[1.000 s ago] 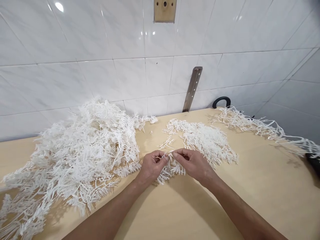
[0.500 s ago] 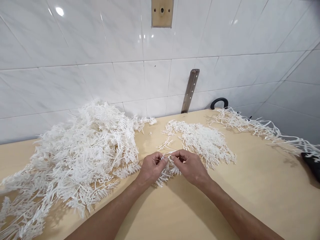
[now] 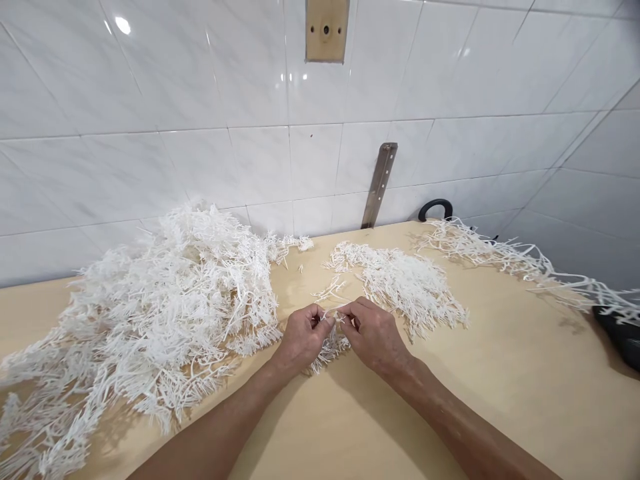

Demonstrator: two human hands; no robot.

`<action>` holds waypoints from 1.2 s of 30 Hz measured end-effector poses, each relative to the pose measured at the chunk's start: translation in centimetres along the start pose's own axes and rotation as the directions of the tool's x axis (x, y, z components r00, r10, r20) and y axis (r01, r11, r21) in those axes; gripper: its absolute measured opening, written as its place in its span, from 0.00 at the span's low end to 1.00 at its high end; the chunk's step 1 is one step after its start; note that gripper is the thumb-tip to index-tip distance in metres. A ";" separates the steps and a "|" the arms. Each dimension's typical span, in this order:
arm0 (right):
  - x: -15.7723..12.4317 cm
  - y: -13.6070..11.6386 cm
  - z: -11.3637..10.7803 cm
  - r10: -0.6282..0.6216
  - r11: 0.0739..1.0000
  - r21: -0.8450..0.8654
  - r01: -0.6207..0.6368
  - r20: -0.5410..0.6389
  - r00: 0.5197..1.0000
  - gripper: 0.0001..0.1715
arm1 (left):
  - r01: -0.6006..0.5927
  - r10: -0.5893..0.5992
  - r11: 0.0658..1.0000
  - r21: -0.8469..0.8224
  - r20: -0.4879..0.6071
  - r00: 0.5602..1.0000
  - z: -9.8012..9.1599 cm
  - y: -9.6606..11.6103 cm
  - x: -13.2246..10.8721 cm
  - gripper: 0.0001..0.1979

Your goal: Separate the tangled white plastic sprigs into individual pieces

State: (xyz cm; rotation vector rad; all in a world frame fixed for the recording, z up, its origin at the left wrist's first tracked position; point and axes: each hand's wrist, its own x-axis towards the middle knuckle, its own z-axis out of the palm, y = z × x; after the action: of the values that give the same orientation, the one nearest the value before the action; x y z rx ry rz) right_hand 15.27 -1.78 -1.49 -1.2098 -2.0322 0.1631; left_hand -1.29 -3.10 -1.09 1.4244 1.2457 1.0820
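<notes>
My left hand (image 3: 306, 335) and my right hand (image 3: 371, 332) meet over the middle of the table, fingertips almost touching. Both pinch a white branched plastic sprig (image 3: 330, 349), whose feathery end hangs below the fingers towards the tabletop. Its thin stem runs between the two pinches; the exact grip is partly hidden by the fingers. Just beyond my hands lie a few bare white stems (image 3: 330, 288). A flat pile of small white sprigs (image 3: 410, 283) spreads behind my right hand. To the left rises a large heap of white branching sprigs (image 3: 185, 293).
Bare white stripped stems (image 3: 493, 250) trail along the table's right back edge. Near them are a black curved handle (image 3: 436, 203) and a black object (image 3: 620, 337). A metal strip (image 3: 380, 185) leans on the tiled wall (image 3: 190, 87). The wooden table (image 3: 505, 373) meets that wall.
My right hand has shifted slightly left and turned over the sprig, covering more of it. My left hand stays nearly still. The view has moved a little.
</notes>
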 end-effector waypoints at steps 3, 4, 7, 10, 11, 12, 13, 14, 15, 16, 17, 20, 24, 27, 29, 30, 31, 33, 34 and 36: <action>0.1 -0.2 0.2 -0.016 0.999 -0.049 0.015 -0.033 0.999 0.09 | -0.006 0.007 1.000 0.007 -0.018 1.000 0.0 0.0 0.0 0.15; 0.2 -0.2 0.2 0.017 0.999 -0.028 -0.018 -0.028 0.999 0.08 | -0.010 0.010 1.000 0.013 -0.024 1.000 0.0 -0.1 0.0 0.14; 0.6 0.3 0.0 0.179 0.983 0.053 -0.178 -0.014 0.984 0.09 | -0.004 0.005 1.000 0.006 -0.019 1.000 0.0 -0.1 -0.2 0.13; 1.1 1.7 -1.1 0.219 0.975 0.002 -0.221 -0.156 0.963 0.12 | 0.019 -0.019 0.999 -0.037 0.009 1.000 0.1 -0.1 -0.4 0.13; 1.3 2.4 -1.6 0.199 0.976 -0.038 -0.213 -0.226 0.954 0.12 | 0.023 -0.023 0.999 -0.045 0.010 1.000 0.2 0.0 -0.4 0.14; 1.5 3.1 -2.1 0.184 0.976 -0.067 -0.210 -0.277 0.943 0.12 | 0.027 -0.027 0.998 -0.050 0.004 1.000 0.3 0.0 -0.4 0.14; 1.6 3.9 -2.7 0.173 0.973 -0.093 -0.211 -0.312 0.934 0.12 | 0.031 -0.031 0.998 -0.052 -0.009 0.999 0.4 0.0 -0.4 0.14; 1.8 4.7 -3.3 0.168 0.968 -0.121 -0.221 -0.346 0.923 0.11 | 0.035 -0.037 0.998 -0.052 -0.027 0.999 0.5 0.1 -0.4 0.14; 1.9 5.5 -3.8 0.167 0.960 -0.150 -0.236 -0.371 0.913 0.11 | 0.039 -0.041 0.998 -0.052 -0.047 0.998 0.6 0.1 -0.4 0.14; 1.9 6.1 -4.2 0.176 0.946 -0.184 -0.266 -0.397 0.901 0.11 | 0.041 -0.044 0.998 -0.051 -0.063 0.997 0.7 0.0 -0.4 0.14; 1.9 6.6 -4.6 0.182 0.931 -0.220 -0.291 -0.412 0.893 0.13 | 0.040 -0.044 0.998 -0.048 -0.073 0.996 0.7 0.0 -0.4 0.13; 1.8 6.3 -4.9 0.195 0.931 -0.207 -0.302 -0.419 0.887 0.19 | 0.032 -0.035 0.999 -0.040 -0.088 0.995 0.9 -0.1 -0.4 0.13; 1.3 2.6 -4.1 0.306 0.947 0.109 -0.301 -0.031 0.952 0.20 | 0.002 -0.006 0.999 -0.034 -0.108 0.994 1.0 -0.5 -0.4 0.13; 0.9 -0.2 -3.1 0.252 0.931 0.200 -0.305 0.254 0.934 0.18 | -0.014 0.011 1.000 -0.025 -0.119 0.993 1.1 -0.8 -0.3 0.13; 0.6 -0.9 -2.6 0.246 0.919 0.231 -0.319 0.296 0.923 0.16 | -0.012 0.011 1.000 -0.007 -0.130 0.991 1.2 -1.0 -0.3 0.12; 0.6 -0.9 -2.4 0.253 0.913 0.242 -0.328 0.297 0.921 0.14 | -0.010 0.011 1.000 0.003 -0.133 0.991 1.3 -1.0 -0.3 0.12; 0.5 -0.8 -2.3 0.263 0.908 0.249 -0.338 0.292 0.920 0.14 | -0.007 0.008 1.000 0.011 -0.135 0.991 1.3 -1.0 -0.3 0.12; 0.5 -0.5 -2.2 0.287 0.901 0.248 -0.356 0.275 0.918 0.13 | -0.002 0.004 1.000 0.015 -0.133 0.991 1.3 -0.8 -0.4 0.13; 0.5 -0.3 -2.2 0.294 0.901 0.243 -0.359 0.265 0.918 0.13 | -0.001 0.003 1.000 0.012 -0.130 0.992 1.3 -0.7 -0.4 0.13; 0.5 -0.2 -2.2 0.299 0.907 0.230 -0.353 0.239 0.924 0.13 | -0.002 0.003 1.000 0.010 -0.121 0.993 1.2 -0.5 -0.4 0.13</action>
State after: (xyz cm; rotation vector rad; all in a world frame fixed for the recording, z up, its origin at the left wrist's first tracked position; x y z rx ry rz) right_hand 16.46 -2.03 0.41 -1.3932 -1.8775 0.7282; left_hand -0.23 -3.57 -1.79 1.3848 1.3365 1.1805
